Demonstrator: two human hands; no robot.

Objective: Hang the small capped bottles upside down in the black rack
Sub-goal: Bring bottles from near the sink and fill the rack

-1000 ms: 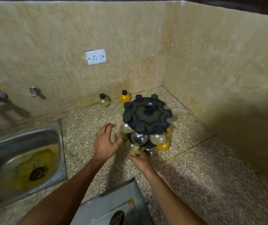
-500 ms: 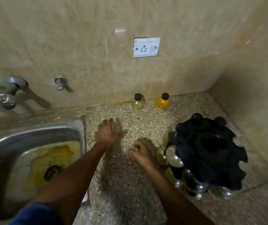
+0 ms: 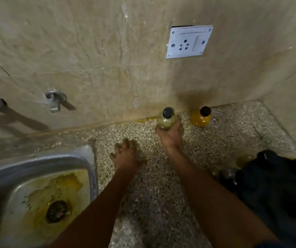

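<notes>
So the right hand (image 3: 170, 135) is out by the wall, fingers wrapped around the belly of the pale greenish bottle (image 3: 166, 119). The grip sits low on the round part, which leaves the black cap sticking up free. Makes sense to me, since the cap end is what has to go into the rack, so you don't want fingers covering it. The bottle is upright, right at the foot of the wall, and I honestly can't tell if it has left the counter (image 3: 143, 185) yet or is just being squeezed where it stands.

Just to the right of that hand, the orange bottle (image 3: 200, 117) stands on its own against the wall, untouched, near the held one but not touching it. Looks like the last one waiting.

The left hand (image 3: 126, 156) is closer to the body and a bit left of the right one, fingers spread loose, holding nothing. It's blurry, so I can't say whether it's resting flat on the counter or floating just above. My guess is it's there for balance while the other arm reaches.

The black rack (image 3: 278, 185) is down to the right of the right forearm, mostly dark and smeared, with a few round bottles showing at its near edge. To the left of the left hand is the steel sink (image 3: 4, 172), stained yellow inside.

Next bit, I reckon: flip the bottle and carry it back to an open slot.
</notes>
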